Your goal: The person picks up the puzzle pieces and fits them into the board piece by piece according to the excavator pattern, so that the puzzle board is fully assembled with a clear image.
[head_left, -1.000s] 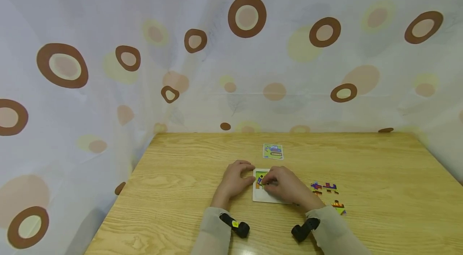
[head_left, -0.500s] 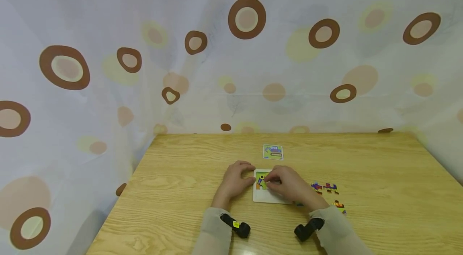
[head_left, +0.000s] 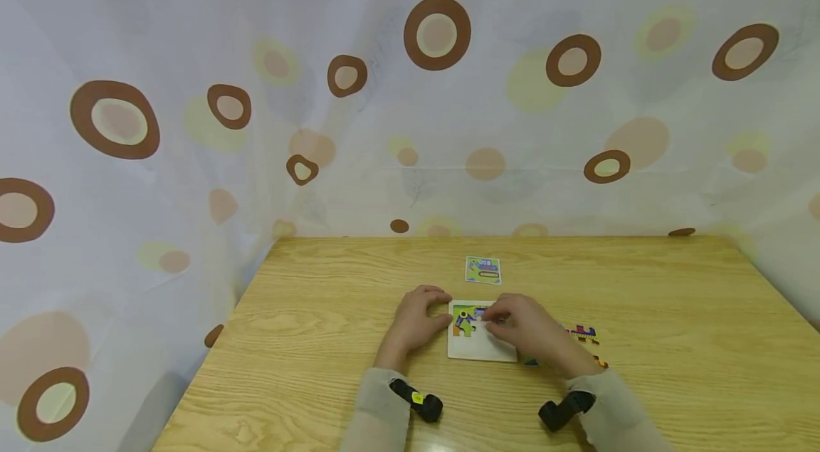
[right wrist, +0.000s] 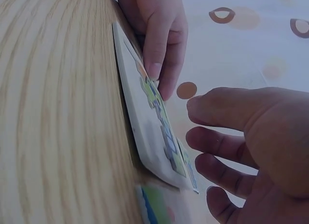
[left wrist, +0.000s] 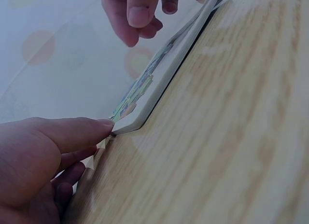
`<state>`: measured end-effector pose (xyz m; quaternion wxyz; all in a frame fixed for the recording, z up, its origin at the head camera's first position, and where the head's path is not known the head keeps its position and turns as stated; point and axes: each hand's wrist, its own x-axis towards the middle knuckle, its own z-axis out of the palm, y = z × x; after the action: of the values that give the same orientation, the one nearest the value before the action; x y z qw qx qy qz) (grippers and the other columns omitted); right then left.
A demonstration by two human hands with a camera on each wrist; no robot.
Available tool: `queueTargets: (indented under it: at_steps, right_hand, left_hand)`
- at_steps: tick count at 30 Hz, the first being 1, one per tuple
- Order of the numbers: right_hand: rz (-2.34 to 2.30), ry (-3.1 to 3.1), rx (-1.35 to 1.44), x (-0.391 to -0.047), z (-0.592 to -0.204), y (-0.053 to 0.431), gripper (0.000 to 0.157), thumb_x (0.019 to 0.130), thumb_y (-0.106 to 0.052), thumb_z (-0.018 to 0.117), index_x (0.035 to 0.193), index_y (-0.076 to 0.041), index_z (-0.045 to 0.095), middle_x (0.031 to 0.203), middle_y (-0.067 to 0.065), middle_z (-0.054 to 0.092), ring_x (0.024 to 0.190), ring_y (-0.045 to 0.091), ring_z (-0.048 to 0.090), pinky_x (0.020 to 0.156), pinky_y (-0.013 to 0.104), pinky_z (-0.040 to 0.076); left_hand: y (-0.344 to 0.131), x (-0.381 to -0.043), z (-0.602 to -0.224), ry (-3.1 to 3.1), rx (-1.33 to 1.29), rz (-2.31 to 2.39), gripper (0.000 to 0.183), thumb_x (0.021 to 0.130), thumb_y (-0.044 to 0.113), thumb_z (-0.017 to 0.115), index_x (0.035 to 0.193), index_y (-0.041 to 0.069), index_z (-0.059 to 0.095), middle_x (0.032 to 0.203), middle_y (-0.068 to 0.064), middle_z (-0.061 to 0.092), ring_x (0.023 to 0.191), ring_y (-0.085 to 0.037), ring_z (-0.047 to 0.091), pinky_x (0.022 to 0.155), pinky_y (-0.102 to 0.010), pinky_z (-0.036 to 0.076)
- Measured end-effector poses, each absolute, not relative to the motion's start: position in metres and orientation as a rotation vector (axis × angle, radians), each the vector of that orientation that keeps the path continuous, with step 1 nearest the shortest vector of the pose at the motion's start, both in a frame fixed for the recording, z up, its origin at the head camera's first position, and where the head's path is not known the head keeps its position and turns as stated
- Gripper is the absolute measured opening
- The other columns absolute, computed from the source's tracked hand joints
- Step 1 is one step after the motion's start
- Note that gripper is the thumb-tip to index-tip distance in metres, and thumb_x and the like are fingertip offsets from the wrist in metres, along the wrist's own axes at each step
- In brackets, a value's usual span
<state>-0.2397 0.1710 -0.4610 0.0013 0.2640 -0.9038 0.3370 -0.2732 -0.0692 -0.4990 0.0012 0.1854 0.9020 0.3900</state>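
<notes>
The left sleeve (head_left: pixel 374 409), near six o'clock in the head view, and the right sleeve (head_left: pixel 618 413), between four and five, are plain pale beige, lightly creased, ending in uneven edges at the wrists. The left band (head_left: pixel 402 389) is black, running to a rounded black left knob (head_left: pixel 433 408) at its four o'clock end, with a small yellow tag (head_left: pixel 418 398) between, its marking too small to read. The right band (head_left: pixel 581 401) is also black, its rounded right knob (head_left: pixel 553 416) at the eight o'clock end. The left hand (head_left: pixel 416 320) and right hand (head_left: pixel 525 327) are bare.
</notes>
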Motion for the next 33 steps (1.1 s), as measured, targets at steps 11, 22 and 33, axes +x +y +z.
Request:
queueTargets:
  at_steps: [11,22,33]
  right_hand:
    - [1.07,-2.887,0.717,-0.233,-0.455,0.195,0.011,0.093,-0.01,0.068,0.101,-0.008,0.075,0.094,-0.007,0.064,0.09,0.012,0.06,0.08,0.039,0.055]
    - [1.037,-2.873,0.662,-0.23,-0.456,0.221,0.013,0.094,-0.011,0.067,0.104,-0.009,0.075,0.096,-0.005,0.065,0.094,0.017,0.062,0.081,0.043,0.054]
    - [0.969,-2.844,0.678,-0.229,-0.454,0.24,0.015,0.092,-0.01,0.069,0.106,-0.006,0.073,0.097,-0.002,0.065,0.092,0.02,0.061,0.08,0.044,0.053]
  left_hand:
    - [-0.07,-0.273,-0.498,2.836,0.602,1.22,0.032,0.091,0.02,0.072,0.122,0.012,0.07,0.131,-0.003,0.058,0.126,-0.029,0.048,0.109,-0.047,0.035]
    - [-0.07,-0.273,-0.5,2.831,0.603,1.231,0.032,0.091,0.02,0.072,0.122,0.012,0.07,0.131,-0.003,0.058,0.127,-0.029,0.048,0.109,-0.047,0.035]
    - [-0.07,-0.274,-0.5,2.835,0.597,1.226,0.031,0.091,0.02,0.072,0.122,0.012,0.07,0.131,-0.003,0.058,0.126,-0.029,0.048,0.109,-0.047,0.035]
